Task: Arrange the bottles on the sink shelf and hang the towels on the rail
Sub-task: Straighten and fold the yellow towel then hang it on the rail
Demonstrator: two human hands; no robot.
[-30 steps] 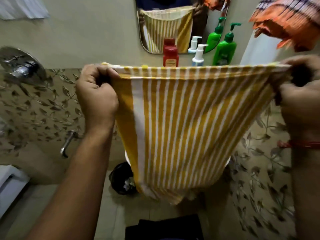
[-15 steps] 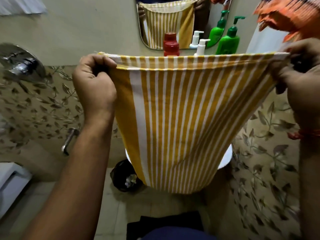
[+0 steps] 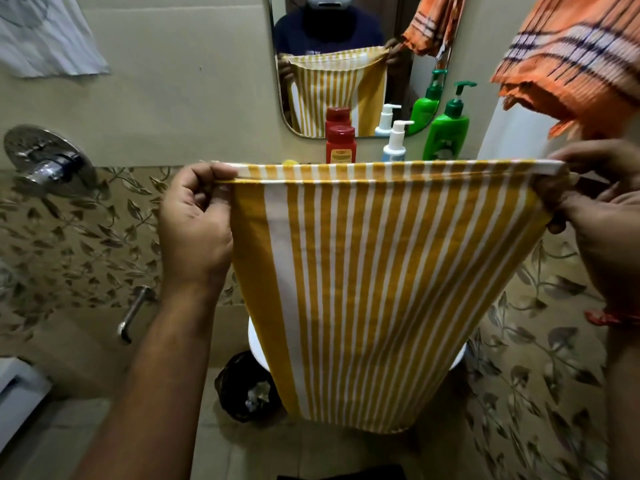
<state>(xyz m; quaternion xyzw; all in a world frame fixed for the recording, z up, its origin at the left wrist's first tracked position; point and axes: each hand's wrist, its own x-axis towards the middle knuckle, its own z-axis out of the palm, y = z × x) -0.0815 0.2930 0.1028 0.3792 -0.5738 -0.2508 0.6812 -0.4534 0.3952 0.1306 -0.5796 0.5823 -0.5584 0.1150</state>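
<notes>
A yellow-and-white striped towel hangs stretched between my hands in front of the white sink. My left hand pinches its top left corner and my right hand grips the top right corner. Behind the towel's top edge stand a red bottle, a white pump bottle and a green pump bottle on the sink shelf, which the towel hides. An orange checked towel hangs at the upper right; its rail is out of view.
A mirror is on the wall above the bottles. A chrome shower valve and a spout are on the left wall. A black bin sits on the floor under the sink. White cloth hangs at the upper left.
The towel stays stretched between both hands. My view has tilted upward, so the mirror and bottles sit lower in frame and more of the orange towel shows.
</notes>
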